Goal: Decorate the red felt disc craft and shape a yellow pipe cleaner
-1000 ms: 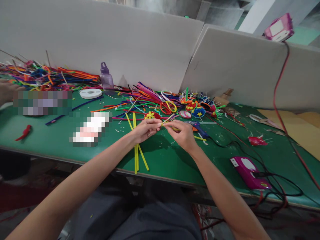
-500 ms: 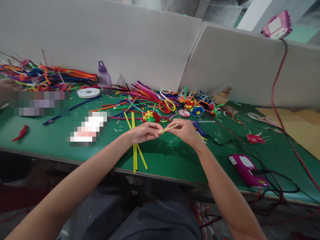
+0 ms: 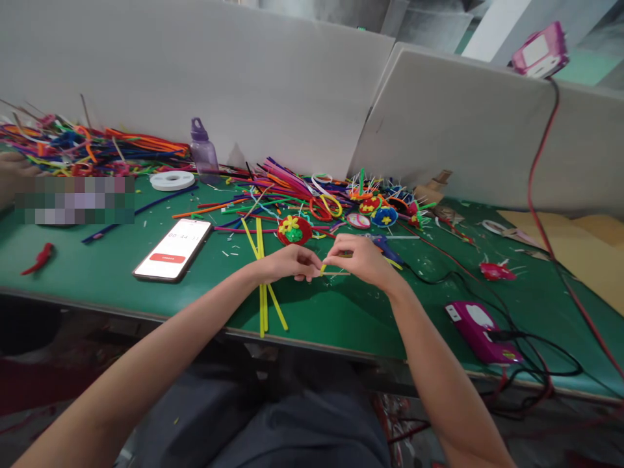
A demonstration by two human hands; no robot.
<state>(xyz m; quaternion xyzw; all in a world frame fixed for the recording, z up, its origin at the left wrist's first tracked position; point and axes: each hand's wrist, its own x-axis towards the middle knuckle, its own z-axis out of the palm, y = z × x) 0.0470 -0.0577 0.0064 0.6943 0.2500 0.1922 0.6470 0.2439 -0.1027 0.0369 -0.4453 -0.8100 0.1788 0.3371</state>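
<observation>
My left hand (image 3: 287, 263) and my right hand (image 3: 361, 259) meet above the green table (image 3: 341, 312), fingers pinched together on a thin stick (image 3: 335, 272) with a yellow piece at its left end. Three long yellow strips (image 3: 263, 286) lie on the table under my left wrist. A red round ornament with a yellow flower (image 3: 294, 229) sits just beyond my hands.
A phone (image 3: 173, 249) with a timer screen lies left of my hands. A heap of coloured strips (image 3: 97, 149), a white tape roll (image 3: 171, 180) and a purple bottle (image 3: 203, 151) stand at the back. A magenta device (image 3: 480, 330) with black cables lies right. Another person's hand (image 3: 12, 175) shows far left.
Both hands have lowered toward the table and the stick now lies nearly level instead of pointing up to the right.
</observation>
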